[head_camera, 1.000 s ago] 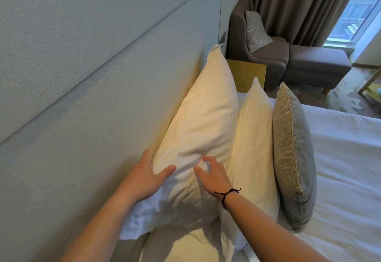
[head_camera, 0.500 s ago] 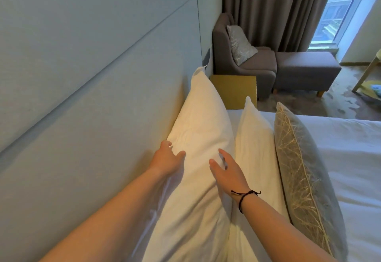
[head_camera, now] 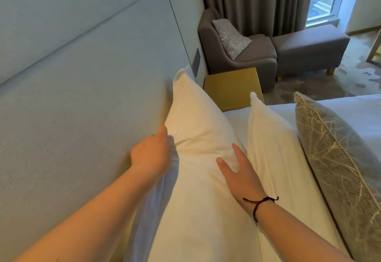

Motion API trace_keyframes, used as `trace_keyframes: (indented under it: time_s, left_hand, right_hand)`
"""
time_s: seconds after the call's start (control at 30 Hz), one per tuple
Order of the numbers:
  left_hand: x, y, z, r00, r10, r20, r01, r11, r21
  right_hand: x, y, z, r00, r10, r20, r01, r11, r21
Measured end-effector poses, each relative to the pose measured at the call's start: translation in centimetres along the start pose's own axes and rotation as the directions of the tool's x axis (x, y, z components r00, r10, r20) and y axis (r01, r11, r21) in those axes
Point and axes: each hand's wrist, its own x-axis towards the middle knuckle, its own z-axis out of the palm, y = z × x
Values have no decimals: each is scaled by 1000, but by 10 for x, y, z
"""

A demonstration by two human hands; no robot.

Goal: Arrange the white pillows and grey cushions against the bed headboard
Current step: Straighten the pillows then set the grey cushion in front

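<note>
We grip the back white pillow at the headboard: left hand clenched on its edge, right hand spread flat on it. Second pillow and grey cushion stand alongside.

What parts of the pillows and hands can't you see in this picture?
Head view only:
- Left hand: its fingers are tucked between the back pillow and the headboard, so its grip is unclear.
- Back pillow's bottom: cut off by the picture's lower edge.
- Front pillow: partly hidden behind the right hand.
- Grey cushion: cut off at the right edge.
</note>
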Motion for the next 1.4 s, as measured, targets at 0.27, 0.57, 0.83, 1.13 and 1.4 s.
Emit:
trace_keyframes:
  time_s: [0.27, 0.57, 0.83, 1.13, 1.4]
  left_hand:
    - [114, 26, 0, 959, -98, 266, 276, 530, -801]
    - [224, 55, -4, 994, 58, 92, -5, 872, -490]
    - [254, 63, -26, 935, -273, 226, 316, 351, -881]
    - [167, 61, 9, 965, -258, 56, 245, 798, -551]
    - [-35, 31, 25, 975, -206, -84, 137, 852, -505]
  right_hand:
    - [13, -9, 2, 992, -1, 127, 21, 987, -157]
    - [-6, -10, -14, 962, 37, 269, 44, 956, -290]
    - [-15, 1, -13, 961, 22, 275, 59, 957, -283]
    - [-12, 8, -4, 970, 30, 240, 29, 971, -239]
    - [-52, 16, 8, 989, 88, 116, -67, 983, -170]
